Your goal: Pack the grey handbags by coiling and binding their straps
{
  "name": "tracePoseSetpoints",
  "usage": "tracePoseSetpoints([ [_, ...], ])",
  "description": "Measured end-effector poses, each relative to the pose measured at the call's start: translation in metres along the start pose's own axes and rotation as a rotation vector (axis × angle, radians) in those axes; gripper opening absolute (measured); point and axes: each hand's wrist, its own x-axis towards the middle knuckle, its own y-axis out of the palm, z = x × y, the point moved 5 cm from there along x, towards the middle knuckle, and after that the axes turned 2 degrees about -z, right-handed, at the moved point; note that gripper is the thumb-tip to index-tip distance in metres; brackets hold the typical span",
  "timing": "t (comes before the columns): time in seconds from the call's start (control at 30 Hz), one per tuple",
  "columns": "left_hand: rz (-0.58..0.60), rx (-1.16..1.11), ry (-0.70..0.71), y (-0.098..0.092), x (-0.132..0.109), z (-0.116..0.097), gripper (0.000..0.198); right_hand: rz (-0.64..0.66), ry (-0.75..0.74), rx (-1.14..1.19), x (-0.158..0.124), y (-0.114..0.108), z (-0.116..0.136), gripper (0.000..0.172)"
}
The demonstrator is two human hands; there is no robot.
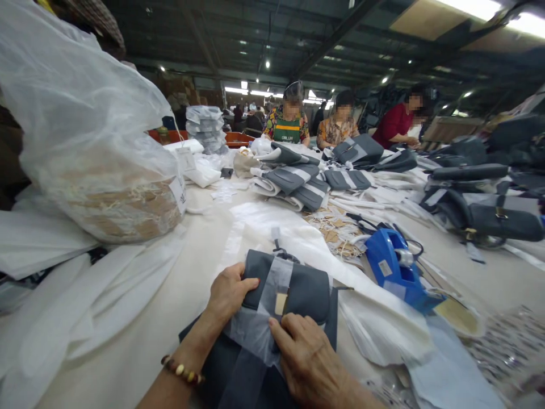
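Note:
A dark grey-blue handbag (309,289) with a front flap lies on the table before me. A translucent wrapping strip (279,278) runs down over its flap, and a small tan patch (281,303) shows at the clasp. My left hand (227,295) grips the bag's upper left edge, thumb on the flap. Curled fingers of my right hand (304,352) pinch the strip just below the clasp; what lies under them is partly hidden. Another dark panel, also crossed by the strip, extends toward me under my wrists.
A blue tape dispenser (389,264) stands at right, beside string tags (340,233). A big clear plastic sack (97,142) of tags bulges at left. Stacked grey bags (293,176) lie ahead; co-workers (287,122) are across the table. White sheets (378,318) spread around.

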Motion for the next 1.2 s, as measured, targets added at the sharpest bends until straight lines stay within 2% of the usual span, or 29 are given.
tracePoseSetpoints([
  [0.07,0.078,-0.128,-0.030,0.004,0.003,0.004,0.021,-0.057,0.005,0.057,0.002,-0.011,-0.004,0.042],
  [0.13,0.146,-0.248,-0.070,0.007,0.005,0.007,0.025,-0.206,0.103,0.109,0.001,-0.026,-0.019,0.031],
  [0.2,0.187,-0.335,-0.107,0.009,0.007,0.009,0.027,-0.338,0.366,0.165,-0.005,-0.038,-0.046,0.017],
  [0.23,0.198,-0.368,-0.122,0.009,0.008,0.010,0.027,-0.346,0.534,0.210,-0.009,-0.039,-0.061,0.015],
  [0.3,0.210,-0.418,-0.143,0.009,0.009,0.011,0.027,-0.252,0.816,0.326,-0.018,-0.034,-0.084,0.022],
  [0.33,0.211,-0.439,-0.151,0.009,0.010,0.012,0.028,-0.184,0.902,0.387,-0.020,-0.030,-0.091,0.027],
  [0.43,0.214,-0.483,-0.175,0.009,0.011,0.014,0.029,-0.054,1.021,0.610,-0.019,-0.021,-0.098,0.035],
  [0.53,0.189,-0.514,-0.193,0.008,0.014,0.016,0.031,0.040,1.154,0.954,-0.016,-0.015,-0.092,0.035],
  [0.6,0.146,-0.535,-0.201,0.006,0.017,0.018,0.034,0.085,1.190,1.106,-0.012,-0.015,-0.084,0.033],
  [0.67,0.097,-0.551,-0.211,0.003,0.022,0.021,0.039,0.103,1.180,1.153,-0.009,-0.016,-0.076,0.032],
  [0.87,-0.002,-0.556,-0.220,0.000,0.033,0.029,0.041,0.107,1.123,1.032,-0.011,-0.006,-0.068,0.029],
  [1.03,-0.041,-0.544,-0.186,-0.001,0.039,0.030,0.038,0.095,1.113,1.030,-0.016,0.006,-0.063,0.033],
  [1.2,-0.086,-0.535,-0.172,-0.001,0.044,0.029,0.035,0.087,0.991,0.973,-0.015,0.014,-0.060,0.031],
])
